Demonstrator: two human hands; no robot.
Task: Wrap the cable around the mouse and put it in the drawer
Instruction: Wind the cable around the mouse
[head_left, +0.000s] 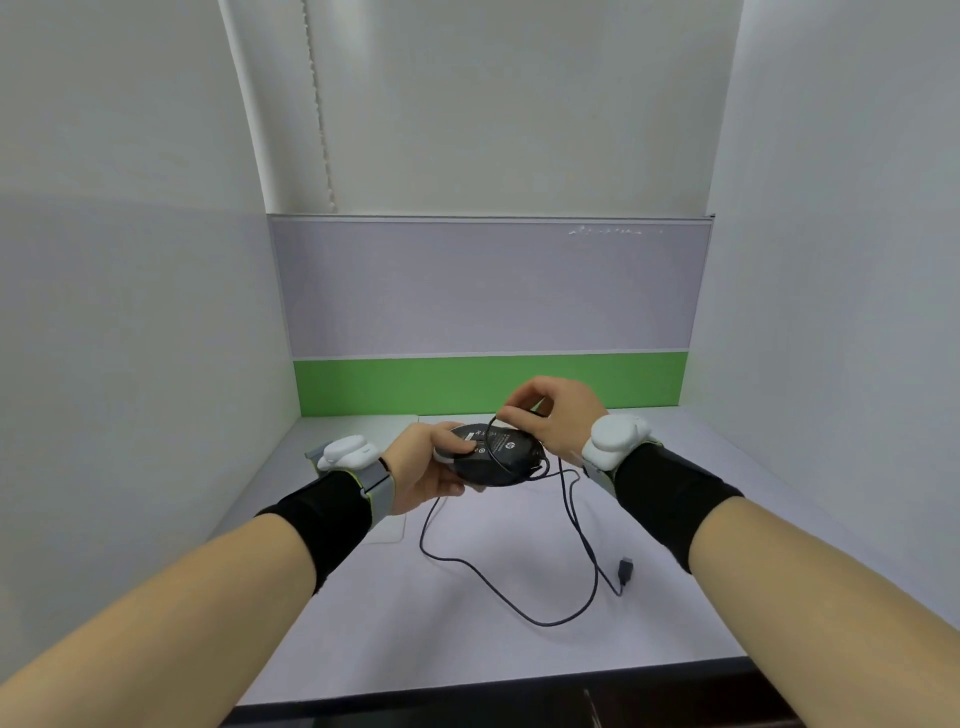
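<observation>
Black and turned underside-up, the mouse (496, 454) was held above the pale bench (519, 644), the left hand (431, 465) closed around its near end. The right hand (556, 415) pinched the dark cable (587, 551) over the mouse. One strand crossed the mouse's base; the rest trailed loose onto the bench, ending in the USB plug (626, 567).

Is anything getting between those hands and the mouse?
No. The left hand holds the mouse underside-up above the desk, and the right hand pinches its cable just above it.
</observation>
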